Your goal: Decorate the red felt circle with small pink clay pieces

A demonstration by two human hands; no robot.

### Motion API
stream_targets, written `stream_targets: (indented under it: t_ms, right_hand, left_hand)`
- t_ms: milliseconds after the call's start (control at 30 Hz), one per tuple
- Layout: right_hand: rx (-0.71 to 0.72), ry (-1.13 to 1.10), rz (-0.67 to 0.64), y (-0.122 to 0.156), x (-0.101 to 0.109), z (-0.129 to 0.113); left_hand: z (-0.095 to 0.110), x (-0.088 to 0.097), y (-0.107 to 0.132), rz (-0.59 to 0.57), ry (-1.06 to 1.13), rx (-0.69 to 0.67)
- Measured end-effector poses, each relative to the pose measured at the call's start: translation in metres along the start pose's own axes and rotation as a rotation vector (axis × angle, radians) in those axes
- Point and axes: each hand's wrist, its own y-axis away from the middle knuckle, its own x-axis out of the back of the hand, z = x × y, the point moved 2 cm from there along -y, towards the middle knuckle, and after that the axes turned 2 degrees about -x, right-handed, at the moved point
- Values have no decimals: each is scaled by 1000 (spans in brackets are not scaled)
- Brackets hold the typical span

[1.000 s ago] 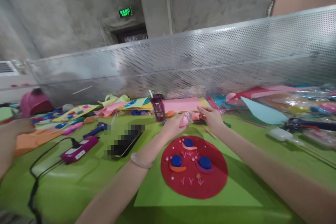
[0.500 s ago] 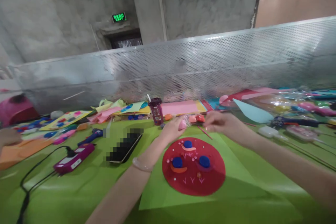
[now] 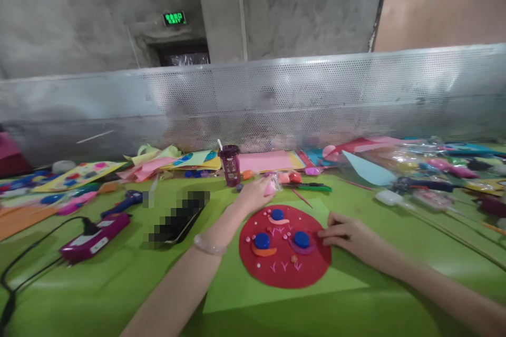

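Note:
On a light green sheet (image 3: 221,295) lies a red paper circle (image 3: 284,277). It bears blue round pieces, curved orange, pink and purple strips, small pink V shapes and little beads. Past the circle's far left edge, my left hand (image 3: 255,196) is closed on a lump of pink clay (image 3: 270,188) in clear wrapping. My right hand (image 3: 348,233) is at the circle's right edge, thumb and fingers pinched together beside the purple strip. Whatever those fingertips hold, if anything, is too small to make out. A thin pink stick (image 3: 302,198) lies just beyond the circle.
A dark cup with a straw (image 3: 230,166) stands behind my left hand. To the left are a phone (image 3: 184,218), a purple power strip (image 3: 95,239) and a blue glue gun (image 3: 124,202). Green-handled scissors (image 3: 316,187) lie behind the circle. Craft supplies line the perforated metal barrier (image 3: 276,105).
My right hand has come back toward me from the red and pink lumps to the circle's right edge, uncovering the scissors. My left hand still holds the pink clay. The view has shifted slightly.

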Motion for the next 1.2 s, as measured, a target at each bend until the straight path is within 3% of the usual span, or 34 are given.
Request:
stream_targets:
  t_ms: [267,567,1200]
  right_hand:
    - [-35,-26,-30,4,1,-4]
    - [-29,-70,127,10,9,-7]
    - [187,179,208,19,-2,-14]
  left_hand:
    - [2,1,3,-11,-2,-3]
    - [2,2,1,-35,-23,-5]
    - [2,2,2,-38,-18,-25]
